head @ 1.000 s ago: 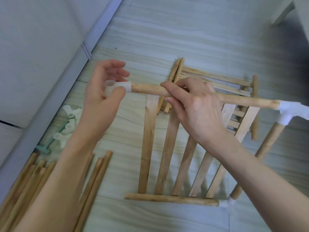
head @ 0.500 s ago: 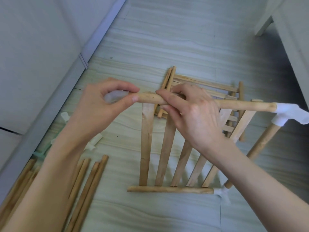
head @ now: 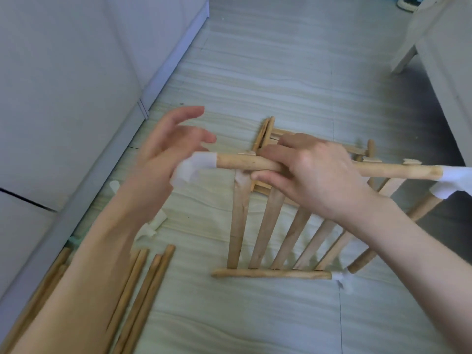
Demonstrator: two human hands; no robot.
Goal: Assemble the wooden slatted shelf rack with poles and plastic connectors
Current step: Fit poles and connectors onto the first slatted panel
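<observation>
Loose poles [head: 143, 284] lie on the floor [head: 255, 323] at lower left. The left hand [head: 163, 159], fingers spread, is at a white connector [head: 196, 166] capping the top pole [head: 319, 168]. The right hand [head: 314, 175] has its grip clamped on that pole at centre frame, above the slatted shelf [head: 275, 236].

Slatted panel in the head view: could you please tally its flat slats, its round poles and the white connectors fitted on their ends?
Flat slats: 5
Round poles: 3
White connectors: 3
Total: 11
</observation>
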